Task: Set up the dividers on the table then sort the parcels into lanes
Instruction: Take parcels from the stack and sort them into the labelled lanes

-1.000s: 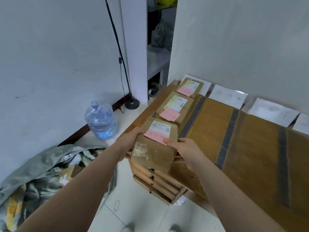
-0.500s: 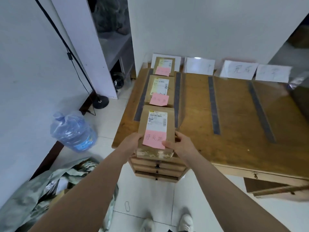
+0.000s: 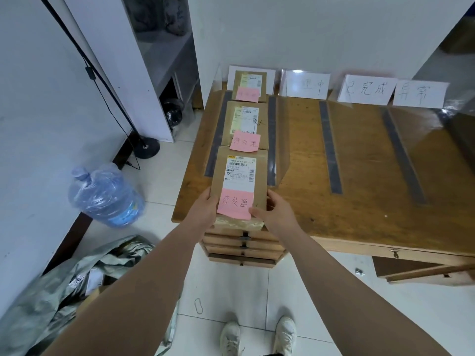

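Observation:
A brown cardboard parcel [image 3: 240,181] with a white label and a pink note lies at the near end of the leftmost lane on the wooden table [image 3: 359,206]. My left hand [image 3: 204,210] grips its near left corner and my right hand [image 3: 275,213] its near right corner. Two more parcels with pink notes, the middle parcel [image 3: 245,124] and the far parcel [image 3: 249,86], lie further along the same lane. Clear plastic dividers [image 3: 279,140] stand on dark tape strips [image 3: 330,147] between lanes. White lane signs [image 3: 365,89] lean on the wall.
A water jug [image 3: 108,195] lies on the tiled floor at left, near a round stand base [image 3: 147,147]. A grey-green sack [image 3: 77,291] with more parcels sits at the lower left. Drawers [image 3: 244,244] hang under the table's left end. My shoes [image 3: 257,335] are below.
The view swung round to face the table squarely. Both hands brought the parcel down flat into the leftmost lane, behind the other two.

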`<state>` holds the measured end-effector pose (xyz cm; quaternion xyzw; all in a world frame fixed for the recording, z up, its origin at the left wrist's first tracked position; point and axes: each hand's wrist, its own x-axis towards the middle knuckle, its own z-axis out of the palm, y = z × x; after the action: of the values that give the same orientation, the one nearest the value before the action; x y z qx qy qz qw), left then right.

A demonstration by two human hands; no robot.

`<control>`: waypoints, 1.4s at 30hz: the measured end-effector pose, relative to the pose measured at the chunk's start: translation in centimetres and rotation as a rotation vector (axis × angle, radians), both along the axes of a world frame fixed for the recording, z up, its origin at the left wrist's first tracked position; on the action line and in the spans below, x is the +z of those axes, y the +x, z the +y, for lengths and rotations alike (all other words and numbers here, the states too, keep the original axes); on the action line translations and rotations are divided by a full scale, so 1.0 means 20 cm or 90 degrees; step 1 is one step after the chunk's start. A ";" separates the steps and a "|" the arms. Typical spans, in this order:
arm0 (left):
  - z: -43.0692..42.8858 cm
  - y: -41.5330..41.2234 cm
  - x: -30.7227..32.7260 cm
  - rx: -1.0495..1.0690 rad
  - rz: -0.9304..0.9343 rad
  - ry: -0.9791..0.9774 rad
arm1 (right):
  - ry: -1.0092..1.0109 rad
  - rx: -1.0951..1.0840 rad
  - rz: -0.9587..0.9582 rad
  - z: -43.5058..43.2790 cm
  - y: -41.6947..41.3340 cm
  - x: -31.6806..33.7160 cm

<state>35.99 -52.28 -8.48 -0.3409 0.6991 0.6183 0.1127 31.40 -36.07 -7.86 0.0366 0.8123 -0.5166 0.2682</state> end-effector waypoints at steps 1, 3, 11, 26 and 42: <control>0.00 0.00 0.00 -0.009 0.003 -0.022 | 0.010 0.006 0.002 0.00 0.00 0.01; -0.01 0.00 0.00 -0.024 0.007 -0.086 | 0.034 0.018 0.019 0.00 0.00 0.03; -0.01 -0.01 0.27 -0.168 0.107 -0.395 | 0.206 0.086 0.214 0.10 -0.04 0.28; 0.84 -0.27 0.89 -0.419 0.395 -0.736 | 0.475 0.004 0.468 1.04 -0.09 0.81; 2.61 -0.76 1.11 -0.527 0.570 -0.618 | 0.569 -0.192 0.428 2.78 -0.20 1.11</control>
<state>20.87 -0.12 13.77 0.2186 0.9409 0.2293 -0.1202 27.49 19.59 14.27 0.0957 0.9779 -0.1393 -0.1230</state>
